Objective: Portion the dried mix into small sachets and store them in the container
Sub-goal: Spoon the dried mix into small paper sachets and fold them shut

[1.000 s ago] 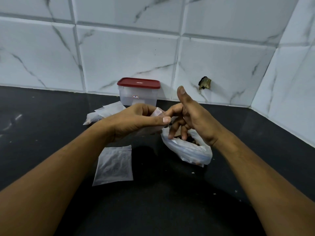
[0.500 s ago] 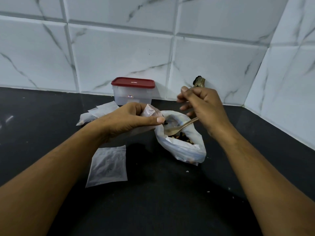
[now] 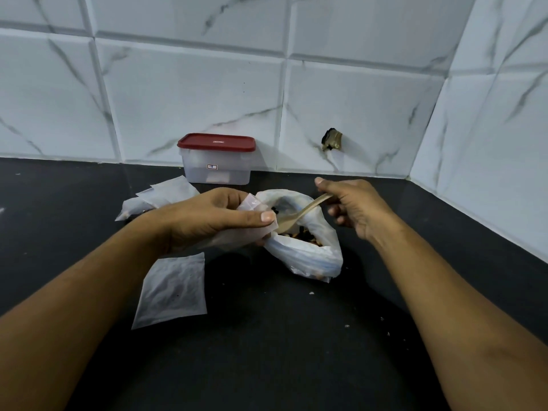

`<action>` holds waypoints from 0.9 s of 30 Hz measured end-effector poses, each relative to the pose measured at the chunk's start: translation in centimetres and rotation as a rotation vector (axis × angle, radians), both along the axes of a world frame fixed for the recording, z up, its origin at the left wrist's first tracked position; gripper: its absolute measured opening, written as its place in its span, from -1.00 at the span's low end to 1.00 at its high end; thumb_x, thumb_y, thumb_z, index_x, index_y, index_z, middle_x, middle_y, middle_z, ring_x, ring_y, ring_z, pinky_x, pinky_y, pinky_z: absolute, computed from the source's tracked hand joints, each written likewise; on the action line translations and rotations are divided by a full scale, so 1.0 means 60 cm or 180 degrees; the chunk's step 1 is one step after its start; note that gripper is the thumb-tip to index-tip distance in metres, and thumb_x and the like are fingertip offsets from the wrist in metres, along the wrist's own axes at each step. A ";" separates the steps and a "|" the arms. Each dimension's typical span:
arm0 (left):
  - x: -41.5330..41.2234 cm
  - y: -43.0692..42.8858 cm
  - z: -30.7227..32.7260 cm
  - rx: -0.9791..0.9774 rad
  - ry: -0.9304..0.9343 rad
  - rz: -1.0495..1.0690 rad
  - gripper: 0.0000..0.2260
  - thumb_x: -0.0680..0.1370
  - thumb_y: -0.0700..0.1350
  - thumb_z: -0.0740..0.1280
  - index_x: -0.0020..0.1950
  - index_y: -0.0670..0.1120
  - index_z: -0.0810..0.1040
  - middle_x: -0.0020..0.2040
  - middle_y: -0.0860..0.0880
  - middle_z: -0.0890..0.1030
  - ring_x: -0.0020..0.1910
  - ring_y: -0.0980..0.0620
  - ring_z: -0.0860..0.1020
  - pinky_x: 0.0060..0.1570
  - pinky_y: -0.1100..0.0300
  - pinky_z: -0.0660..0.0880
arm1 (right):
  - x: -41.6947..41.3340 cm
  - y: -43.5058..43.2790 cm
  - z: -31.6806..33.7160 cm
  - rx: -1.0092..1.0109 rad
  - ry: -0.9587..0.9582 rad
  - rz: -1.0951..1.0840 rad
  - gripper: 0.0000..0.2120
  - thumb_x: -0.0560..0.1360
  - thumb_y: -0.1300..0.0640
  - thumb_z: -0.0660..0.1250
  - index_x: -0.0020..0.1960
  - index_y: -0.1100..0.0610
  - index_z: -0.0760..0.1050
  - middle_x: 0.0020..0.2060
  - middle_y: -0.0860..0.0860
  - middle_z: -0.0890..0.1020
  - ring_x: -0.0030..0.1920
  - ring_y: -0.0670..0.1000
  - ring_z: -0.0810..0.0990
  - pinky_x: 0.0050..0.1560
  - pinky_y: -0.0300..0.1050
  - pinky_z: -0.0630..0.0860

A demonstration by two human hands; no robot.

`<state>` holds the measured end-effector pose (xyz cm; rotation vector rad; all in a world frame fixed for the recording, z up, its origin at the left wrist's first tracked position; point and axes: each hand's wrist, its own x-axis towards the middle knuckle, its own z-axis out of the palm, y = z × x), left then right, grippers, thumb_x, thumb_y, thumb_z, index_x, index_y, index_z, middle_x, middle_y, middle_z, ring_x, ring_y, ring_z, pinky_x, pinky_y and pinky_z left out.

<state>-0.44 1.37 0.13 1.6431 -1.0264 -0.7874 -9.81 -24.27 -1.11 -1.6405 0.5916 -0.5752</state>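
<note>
My left hand (image 3: pixel 207 216) grips a small white sachet (image 3: pixel 252 232) just left of an open white plastic bag (image 3: pixel 305 253) of dark dried mix (image 3: pixel 305 234). My right hand (image 3: pixel 353 204) holds the handle of a pale wooden spoon (image 3: pixel 302 213), whose bowl points down-left into the bag's mouth, close to the sachet. A filled sachet (image 3: pixel 172 289) lies flat on the black counter in front of my left wrist. A clear container with a red lid (image 3: pixel 218 158), closed, stands against the wall behind.
A loose pile of white sachets (image 3: pixel 160 197) lies behind my left hand, left of the container. Small crumbs (image 3: pixel 347 325) dot the black counter (image 3: pixel 281 351) near my right forearm. Marble-tiled walls meet in a corner at the right, with a broken hole (image 3: pixel 332 140) in one tile.
My right hand went from reaching into the bag with loose fingers to holding the spoon, then lowered it slightly toward the mix. My left hand kept its hold on the sachet.
</note>
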 end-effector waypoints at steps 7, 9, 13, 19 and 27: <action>0.006 -0.004 -0.004 -0.0044 0.0040 0.0220 -0.69 0.54 -0.08 0.42 0.23 -0.19 0.64 0.12 -0.15 0.73 0.15 -0.13 0.69 0.20 0.04 0.63 | 0.006 0.020 0.008 0.0718 -0.0520 0.0727 -0.91 0.51 0.27 0.50 -0.02 0.21 0.62 -0.18 0.12 0.71 -0.35 -0.03 0.68 -0.41 -0.21 0.60; 0.007 -0.007 -0.006 -0.0101 0.0068 0.0249 -0.68 0.52 -0.08 0.43 0.21 -0.19 0.65 0.11 -0.14 0.73 0.11 -0.08 0.71 0.12 0.12 0.66 | 0.009 0.022 0.006 0.0926 -0.0681 0.0788 -0.87 0.51 0.36 0.46 0.04 0.24 0.62 -0.10 0.17 0.73 -0.29 -0.01 0.70 -0.35 -0.18 0.63; 0.012 -0.010 -0.010 -0.0214 -0.0028 0.0389 -0.66 0.51 -0.04 0.43 0.23 -0.16 0.64 0.11 -0.10 0.74 0.12 -0.05 0.70 0.12 0.15 0.63 | 0.015 0.034 -0.003 0.0943 -0.0675 0.0960 -0.80 0.55 0.39 0.40 0.17 0.31 0.61 0.02 0.20 0.74 -0.20 0.03 0.75 -0.29 -0.15 0.68; 0.016 -0.015 -0.016 -0.0296 -0.0344 0.0573 -0.66 0.48 0.03 0.44 0.19 -0.09 0.67 0.08 -0.04 0.75 0.13 -0.04 0.69 0.17 0.13 0.59 | 0.014 0.039 0.002 0.0230 -0.0435 0.1014 -0.83 0.67 0.24 0.31 0.20 0.26 0.61 0.01 0.18 0.74 -0.12 0.08 0.72 -0.21 -0.09 0.69; 0.018 -0.006 -0.016 -0.0428 -0.0117 0.0076 -0.62 0.56 0.10 0.44 0.23 -0.15 0.65 0.19 -0.16 0.70 0.07 -0.08 0.66 0.10 0.03 0.57 | 0.006 -0.001 -0.002 -0.0508 -0.0400 0.0326 -0.88 0.69 0.21 0.29 0.13 0.17 0.60 -0.12 0.09 0.65 -0.32 -0.06 0.65 -0.38 -0.19 0.56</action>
